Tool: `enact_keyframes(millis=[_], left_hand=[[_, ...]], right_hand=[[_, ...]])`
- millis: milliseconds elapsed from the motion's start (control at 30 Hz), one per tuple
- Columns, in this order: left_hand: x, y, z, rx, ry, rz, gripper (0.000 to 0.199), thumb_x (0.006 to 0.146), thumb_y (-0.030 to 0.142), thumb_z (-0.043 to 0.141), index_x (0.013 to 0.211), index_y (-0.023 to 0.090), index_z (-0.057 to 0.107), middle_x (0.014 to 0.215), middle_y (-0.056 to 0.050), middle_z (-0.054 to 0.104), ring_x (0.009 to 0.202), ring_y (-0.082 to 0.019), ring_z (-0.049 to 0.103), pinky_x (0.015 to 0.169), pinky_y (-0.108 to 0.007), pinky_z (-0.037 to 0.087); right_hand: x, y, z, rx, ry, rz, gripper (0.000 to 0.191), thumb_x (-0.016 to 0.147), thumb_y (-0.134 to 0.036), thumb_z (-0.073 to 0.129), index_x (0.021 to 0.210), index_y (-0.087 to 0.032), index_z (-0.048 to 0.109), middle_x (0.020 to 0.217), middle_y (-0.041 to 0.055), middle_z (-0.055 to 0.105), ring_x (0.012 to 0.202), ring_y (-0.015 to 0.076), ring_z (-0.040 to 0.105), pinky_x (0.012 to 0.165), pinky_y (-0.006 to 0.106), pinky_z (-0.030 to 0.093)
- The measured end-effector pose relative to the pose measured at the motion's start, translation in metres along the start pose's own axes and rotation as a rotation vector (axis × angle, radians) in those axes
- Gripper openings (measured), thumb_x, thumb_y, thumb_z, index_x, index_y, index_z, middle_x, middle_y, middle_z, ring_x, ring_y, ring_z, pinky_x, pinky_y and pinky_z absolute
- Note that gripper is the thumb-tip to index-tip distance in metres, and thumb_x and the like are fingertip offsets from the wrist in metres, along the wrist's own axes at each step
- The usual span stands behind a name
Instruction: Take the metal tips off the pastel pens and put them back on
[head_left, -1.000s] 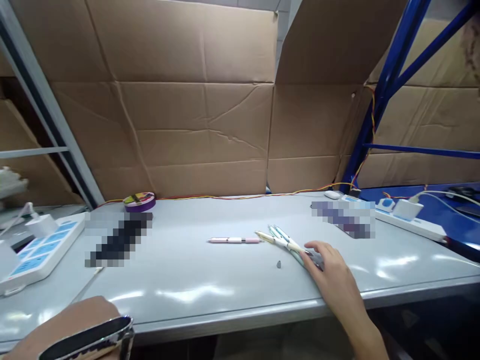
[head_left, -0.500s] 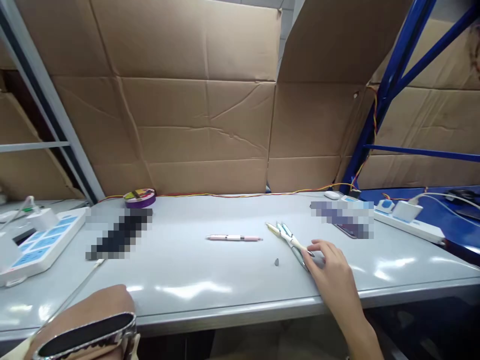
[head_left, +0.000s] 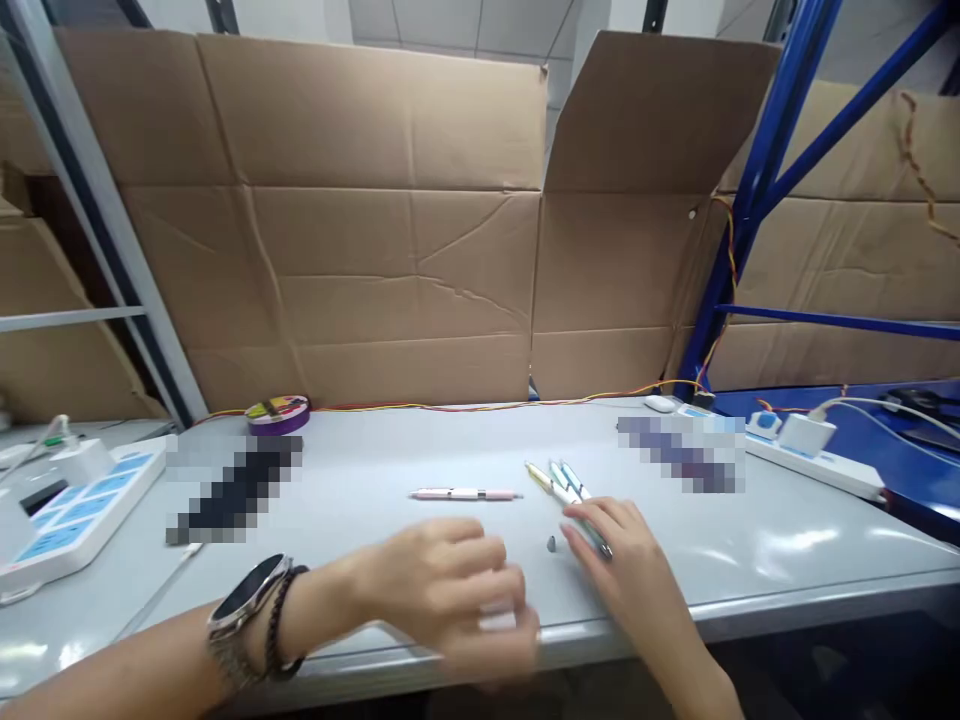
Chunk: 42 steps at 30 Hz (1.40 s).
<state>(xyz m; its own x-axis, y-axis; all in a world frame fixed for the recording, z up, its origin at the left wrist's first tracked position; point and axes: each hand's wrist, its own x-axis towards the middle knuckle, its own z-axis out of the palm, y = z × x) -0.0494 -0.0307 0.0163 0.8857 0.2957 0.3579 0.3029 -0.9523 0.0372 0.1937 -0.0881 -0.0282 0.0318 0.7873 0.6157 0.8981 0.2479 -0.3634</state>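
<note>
My right hand (head_left: 630, 570) is closed around a small bunch of pens, its thumb and fingers on their near ends. The bunch lies on the table and has a yellow-tipped pen (head_left: 541, 478) and light blue pens (head_left: 574, 480) fanned at the far end. My left hand (head_left: 450, 590) hovers over the table's front edge, fingers curled and partly blurred; a whitish patch shows between them, and I cannot make out what it is. A pink and white pen (head_left: 465, 494) lies beyond it. A small grey piece (head_left: 551, 544) sits between my hands.
Power strips stand at the left (head_left: 90, 520) and right (head_left: 817, 465). A purple tape roll (head_left: 277, 415) and a pixelated dark object (head_left: 232, 490) lie left; another pixelated object (head_left: 679, 455) lies right. Cardboard (head_left: 405, 250) walls the back, beside a blue frame (head_left: 750, 210).
My left arm has swung in from the lower left, bringing the hand over the table's front edge. My right hand has shifted slightly left along the pens. The view has tilted up a little.
</note>
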Motion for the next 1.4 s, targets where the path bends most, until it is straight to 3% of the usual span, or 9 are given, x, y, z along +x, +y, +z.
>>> enact_keyframes(millis=[67, 133, 267, 433, 600, 733, 900, 1167, 1400], left_hand=[[0.015, -0.019, 0.005, 0.141, -0.050, 0.043, 0.016, 0.090, 0.027, 0.046, 0.100, 0.024, 0.058, 0.095, -0.009, 0.060, 0.081, -0.022, 0.055, 0.073, -0.037, 0.048], [0.025, -0.037, 0.012, 0.247, -0.028, -0.026, 0.023, 0.088, 0.026, 0.047, 0.110, 0.019, 0.052, 0.109, -0.012, 0.053, 0.095, -0.027, 0.050, 0.081, -0.042, 0.044], [0.025, -0.055, 0.025, 0.045, -0.046, -0.243, 0.019, 0.089, 0.035, 0.048, 0.099, 0.019, 0.050, 0.103, -0.007, 0.051, 0.095, -0.023, 0.047, 0.080, -0.034, 0.044], [0.020, -0.048, 0.028, -0.144, -0.009, -0.250, 0.017, 0.095, 0.028, 0.032, 0.090, 0.019, 0.045, 0.099, -0.004, 0.051, 0.078, -0.016, 0.050, 0.071, -0.027, 0.042], [0.019, -0.035, 0.030, -0.214, -0.065, -0.236, 0.024, 0.097, 0.034, 0.021, 0.096, 0.021, 0.041, 0.072, 0.002, 0.054, 0.058, -0.015, 0.049, 0.058, -0.024, 0.036], [0.020, -0.031, 0.028, -0.219, -0.079, -0.265, 0.023, 0.095, 0.041, 0.030, 0.105, 0.021, 0.039, 0.075, 0.002, 0.057, 0.062, -0.016, 0.053, 0.059, -0.024, 0.037], [0.021, -0.031, 0.027, -0.120, -0.091, -0.160, 0.020, 0.097, 0.032, 0.029, 0.102, 0.023, 0.046, 0.091, 0.000, 0.060, 0.071, -0.015, 0.056, 0.062, -0.023, 0.037], [0.021, -0.030, 0.027, -0.074, -0.120, -0.121, 0.021, 0.098, 0.030, 0.025, 0.100, 0.021, 0.044, 0.092, -0.001, 0.061, 0.072, -0.016, 0.058, 0.061, -0.025, 0.038], [0.023, -0.028, 0.025, -0.087, -0.144, -0.146, 0.020, 0.097, 0.028, 0.026, 0.101, 0.021, 0.044, 0.089, -0.001, 0.062, 0.071, -0.017, 0.059, 0.060, -0.025, 0.038]], right_hand=[[0.002, -0.009, 0.005, -0.022, -0.048, -0.015, 0.014, 0.086, -0.027, 0.049, 0.092, -0.023, 0.061, 0.090, 0.0063, 0.061, 0.087, 0.0245, 0.055, 0.073, 0.038, 0.047], [0.003, -0.015, 0.010, -0.037, -0.076, -0.005, 0.014, 0.086, -0.023, 0.047, 0.084, -0.023, 0.061, 0.083, 0.0053, 0.062, 0.082, 0.0243, 0.056, 0.070, 0.038, 0.047], [0.005, -0.021, 0.012, 0.043, -0.128, 0.093, 0.017, 0.087, -0.022, 0.045, 0.075, -0.023, 0.057, 0.075, 0.0028, 0.062, 0.075, 0.0226, 0.058, 0.063, 0.034, 0.047], [0.004, -0.030, 0.006, 0.366, -0.021, 0.216, 0.020, 0.091, -0.034, 0.041, 0.082, -0.023, 0.055, 0.073, 0.0002, 0.064, 0.063, 0.0161, 0.059, 0.059, 0.027, 0.046], [0.002, -0.038, 0.003, 0.575, 0.147, 0.265, 0.019, 0.088, -0.037, 0.046, 0.091, -0.021, 0.057, 0.089, 0.0058, 0.067, 0.080, 0.0190, 0.061, 0.069, 0.028, 0.049], [0.000, -0.038, 0.006, 0.594, 0.112, 0.290, 0.020, 0.087, -0.037, 0.047, 0.093, -0.022, 0.059, 0.095, 0.0055, 0.067, 0.090, 0.0202, 0.061, 0.075, 0.028, 0.048], [0.001, -0.036, 0.006, 0.631, 0.031, 0.309, 0.027, 0.083, -0.044, 0.051, 0.078, -0.020, 0.064, 0.067, 0.0022, 0.064, 0.066, 0.0183, 0.061, 0.059, 0.025, 0.047], [0.003, -0.037, 0.001, 0.622, -0.078, 0.274, 0.019, 0.084, -0.037, 0.052, 0.087, -0.022, 0.063, 0.087, 0.0038, 0.068, 0.082, 0.0193, 0.063, 0.071, 0.027, 0.050], [0.002, -0.037, 0.000, 0.614, -0.015, 0.314, 0.019, 0.084, -0.036, 0.051, 0.085, -0.020, 0.061, 0.082, 0.0048, 0.066, 0.079, 0.0199, 0.062, 0.070, 0.028, 0.050]])
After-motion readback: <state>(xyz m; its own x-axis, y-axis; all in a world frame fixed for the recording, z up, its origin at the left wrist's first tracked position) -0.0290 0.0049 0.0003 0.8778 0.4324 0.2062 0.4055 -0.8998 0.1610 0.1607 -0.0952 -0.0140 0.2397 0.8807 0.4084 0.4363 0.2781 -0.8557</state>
